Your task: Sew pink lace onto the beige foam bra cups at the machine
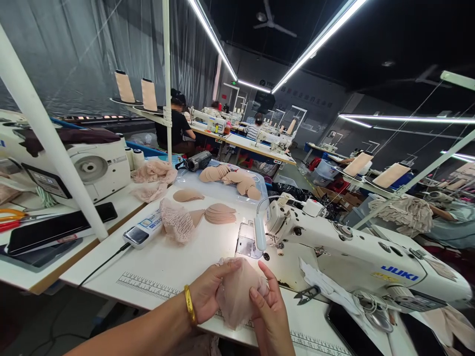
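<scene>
Between my two hands is a thin, pale pink piece of sheer fabric (pixel 239 294), held above the front of the sewing table. My left hand (pixel 210 291), with a gold bracelet at the wrist, grips its left side, thumb on top. At the right edge, my right hand (pixel 272 306) pinches the cloth with the thumb while the index finger points up. Just beyond the fabric lies the lit needle plate (pixel 248 242) of a white sewing machine (pixel 334 247). A lace piece (pixel 177 221) and a stack of beige cup pads (pixel 220 213) lie further back on the left.
Thread snips (pixel 308 294) and a dark phone (pixel 351 329) lie right of my hands. A white control box (pixel 143 230) with a cable sits left. Behind are a clear tray (pixel 230 190) of beige pads and a camcorder (pixel 198 161). A white pole (pixel 55 128) rises at left.
</scene>
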`<state>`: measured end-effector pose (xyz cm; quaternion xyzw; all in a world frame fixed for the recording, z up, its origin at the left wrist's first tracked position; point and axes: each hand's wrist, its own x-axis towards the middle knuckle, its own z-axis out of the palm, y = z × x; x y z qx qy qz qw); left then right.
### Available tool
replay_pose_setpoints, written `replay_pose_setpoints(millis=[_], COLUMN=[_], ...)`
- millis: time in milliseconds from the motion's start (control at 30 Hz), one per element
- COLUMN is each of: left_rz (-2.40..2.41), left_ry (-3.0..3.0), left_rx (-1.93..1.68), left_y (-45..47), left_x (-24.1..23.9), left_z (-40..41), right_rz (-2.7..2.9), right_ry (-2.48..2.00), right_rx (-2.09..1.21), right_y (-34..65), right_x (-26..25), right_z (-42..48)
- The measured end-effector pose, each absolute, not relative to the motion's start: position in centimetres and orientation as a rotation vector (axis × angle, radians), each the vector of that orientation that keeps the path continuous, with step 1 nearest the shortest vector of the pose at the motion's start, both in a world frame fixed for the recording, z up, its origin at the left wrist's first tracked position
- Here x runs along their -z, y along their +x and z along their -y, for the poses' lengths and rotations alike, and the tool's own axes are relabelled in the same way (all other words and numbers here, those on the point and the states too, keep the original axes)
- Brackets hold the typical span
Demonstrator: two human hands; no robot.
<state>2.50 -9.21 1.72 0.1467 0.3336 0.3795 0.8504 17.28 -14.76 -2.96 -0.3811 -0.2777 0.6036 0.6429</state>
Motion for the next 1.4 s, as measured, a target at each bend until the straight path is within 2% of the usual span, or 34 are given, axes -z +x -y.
replay_pose_setpoints(millis=[300,467,567,667,733,833,1133,1400], left_rz=[-0.676,-0.419,-0.144,0.035,0.035,-0.029,-0.083,-0.070], left_ry=[0.449,0.768,1.328,2.134,2.583,2.814,2.724,2.684], left_rx=[-0.802,-0.774,-0.461,-0.181,-0.146,-0.120,-0.159,-0.228], left_y=[2.8,1.6,0.5,0.2,0.7,1.8,2.7,2.9], left_x=[-2.4,-4.8,-6.0,-5.6,-4.5,-2.8,-1.3,-0.8], left_z=[8.2,7.6,6.9,5.4,3.8,1.2,-0.9,-1.6], right_rz=[0.738,1.055,1.537,2.016,2.224,2.417,2.397,2.356], right_ry=[-0.847,-1.002,-1.092,-1.067,-1.072,-1.080,-1.090,-1.239], right_rx=[-1.359,-1.307,-0.875,-0.373,-0.123,0.144,-0.093,-0.143], right_y=[17.0,18.7,21.9,24.9,25.8,26.2,27.9,28.0], right_x=[2.5,4.4,4.4,3.2,2.5,2.4,3.1,3.4], right_z=[15.2,15.8,14.5,11.5,9.0,6.0,5.4,5.0])
